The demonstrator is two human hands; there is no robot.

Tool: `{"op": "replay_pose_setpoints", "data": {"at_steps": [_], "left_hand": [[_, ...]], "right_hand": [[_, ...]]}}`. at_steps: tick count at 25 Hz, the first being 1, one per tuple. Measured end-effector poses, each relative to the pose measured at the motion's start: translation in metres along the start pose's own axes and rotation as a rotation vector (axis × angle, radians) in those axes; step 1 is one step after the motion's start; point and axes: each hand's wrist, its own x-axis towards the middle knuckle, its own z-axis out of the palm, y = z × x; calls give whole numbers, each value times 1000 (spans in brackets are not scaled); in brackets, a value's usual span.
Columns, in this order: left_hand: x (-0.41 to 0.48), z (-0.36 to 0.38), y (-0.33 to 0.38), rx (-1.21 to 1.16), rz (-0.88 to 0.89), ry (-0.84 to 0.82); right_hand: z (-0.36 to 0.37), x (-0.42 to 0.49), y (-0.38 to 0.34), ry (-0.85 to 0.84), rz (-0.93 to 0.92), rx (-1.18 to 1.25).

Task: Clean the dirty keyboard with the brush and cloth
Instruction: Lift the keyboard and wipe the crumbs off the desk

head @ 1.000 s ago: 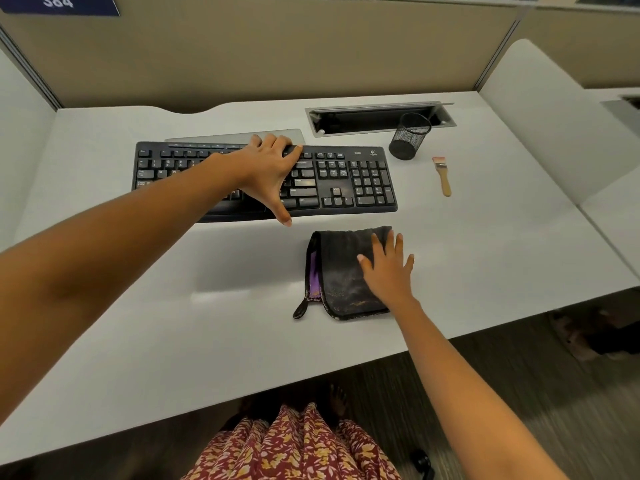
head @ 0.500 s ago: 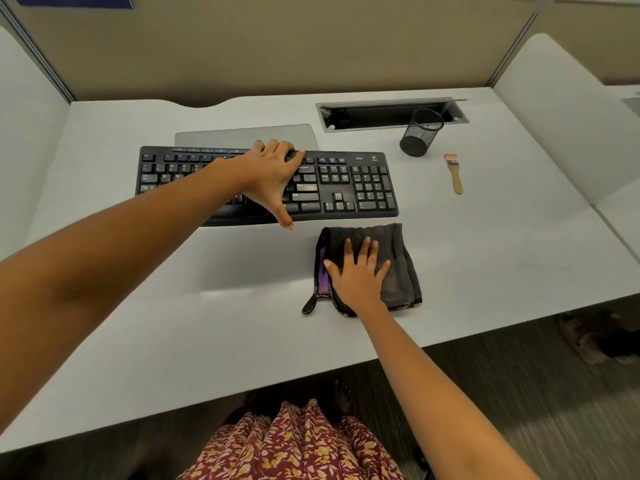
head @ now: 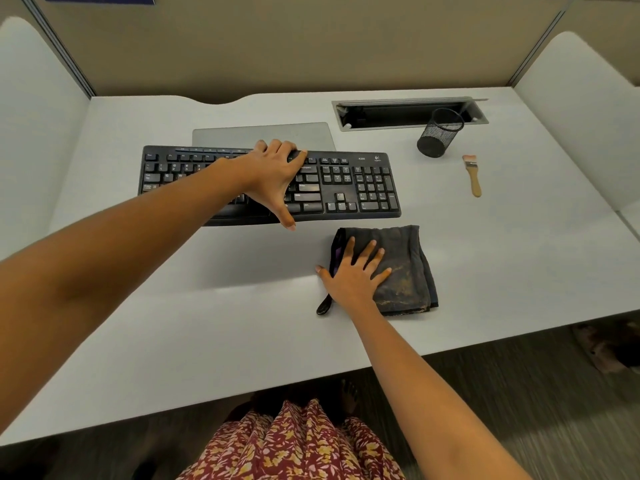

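A black keyboard [head: 360, 188] lies across the middle of the white desk [head: 173, 323]. My left hand [head: 273, 174] rests on it, fingers spread on the top key row and thumb reaching past the near edge. In front of the keyboard's right end lies a dark folded cloth [head: 408, 268], soiled with pale stains. My right hand [head: 356, 271] presses flat on the cloth's left part, fingers straight and spread. A small wooden-handled brush [head: 473, 176] lies by itself to the right of the keyboard.
A black mesh pen cup [head: 438, 135] stands behind the brush, in front of an open cable slot [head: 388, 114]. A grey pad [head: 263, 133] pokes out behind the keyboard. Partition walls close in the desk at the back and both sides.
My right hand has slid leftward across the cloth, from its right part to its left part. My left hand has stayed on the keyboard. The view has shifted slightly.
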Motion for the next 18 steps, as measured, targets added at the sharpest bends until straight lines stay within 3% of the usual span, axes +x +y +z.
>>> {"op": "replay_pose_setpoints", "data": {"at_steps": [18], "left_hand": [[23,5,5,-24,1,-35]], "right_hand": [[-25,56,85,4,-12,-44]]}}
